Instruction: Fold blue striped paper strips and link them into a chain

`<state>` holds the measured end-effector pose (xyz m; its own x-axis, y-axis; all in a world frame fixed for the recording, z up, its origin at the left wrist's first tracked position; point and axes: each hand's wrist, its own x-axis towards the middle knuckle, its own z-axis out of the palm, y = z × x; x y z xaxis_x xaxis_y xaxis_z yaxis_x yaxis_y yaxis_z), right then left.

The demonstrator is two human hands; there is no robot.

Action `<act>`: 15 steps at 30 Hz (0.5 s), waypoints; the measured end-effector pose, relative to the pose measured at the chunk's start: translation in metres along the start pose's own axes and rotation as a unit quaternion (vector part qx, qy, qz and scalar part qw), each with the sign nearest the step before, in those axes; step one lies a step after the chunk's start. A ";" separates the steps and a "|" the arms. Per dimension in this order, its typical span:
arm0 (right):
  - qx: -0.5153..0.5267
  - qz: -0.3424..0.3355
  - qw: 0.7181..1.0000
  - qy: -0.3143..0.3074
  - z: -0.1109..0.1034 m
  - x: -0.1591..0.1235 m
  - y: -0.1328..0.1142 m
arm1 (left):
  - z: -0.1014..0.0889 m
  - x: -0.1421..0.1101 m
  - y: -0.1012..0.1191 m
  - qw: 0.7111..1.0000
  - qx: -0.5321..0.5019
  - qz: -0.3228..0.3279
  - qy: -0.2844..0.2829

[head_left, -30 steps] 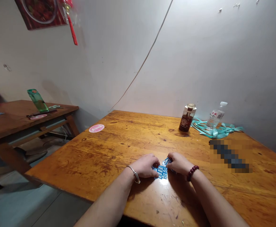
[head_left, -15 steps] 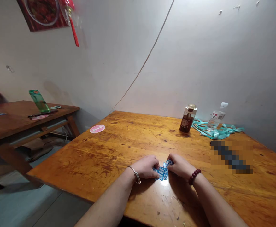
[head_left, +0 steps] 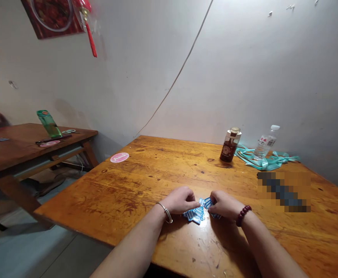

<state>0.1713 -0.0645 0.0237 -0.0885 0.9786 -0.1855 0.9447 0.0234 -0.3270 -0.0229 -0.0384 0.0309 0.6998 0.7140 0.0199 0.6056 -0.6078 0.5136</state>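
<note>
A loose heap of small blue-and-white cards (head_left: 197, 215) lies on the wooden table (head_left: 145, 170), overlapping at odd angles. My left hand (head_left: 182, 200), with a silver bangle at the wrist, curls over the heap's left side. Its thumb rests across the top cards, and some of its other fingers are hidden. On the right, my right hand (head_left: 224, 204) wears a dark red bead bracelet (head_left: 243, 215). Its bent fingers close on several cards at the heap's right side, and more card edges show beneath that hand.
Toward the back right stand a dark-filled bottle (head_left: 230, 146) and a clear water bottle (head_left: 265, 143) beside turquoise ribbon (head_left: 264, 165). A blurred dark object (head_left: 284, 192) lies nearer. A pink round sticker (head_left: 119, 157) is at left. Another table (head_left: 12, 154) holds a green bottle (head_left: 49, 124).
The cards have spread apart, with more now showing under my right hand. My right hand has shifted slightly right; the left thumb has moved across the heap.
</note>
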 end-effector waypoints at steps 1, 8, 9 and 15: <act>0.001 -0.003 1.000 0.001 0.000 0.000 -0.001 | 0.000 0.001 0.000 1.000 0.001 -0.005 0.012; 0.006 0.009 1.000 0.009 0.000 -0.001 -0.003 | 0.005 0.008 -0.008 0.991 -0.011 -0.045 0.125; 0.010 0.010 1.000 0.003 0.001 0.000 -0.003 | 0.006 0.009 -0.009 0.988 -0.012 -0.047 0.144; 0.038 0.000 0.999 -0.012 0.005 0.001 0.001 | 0.010 0.012 -0.013 0.983 -0.024 -0.030 0.182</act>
<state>0.1707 -0.0646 0.0188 -0.0959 0.9736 -0.2071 0.9178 0.0060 -0.3970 -0.0181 -0.0256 0.0157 0.4759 0.8307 0.2889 0.6175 -0.5495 0.5628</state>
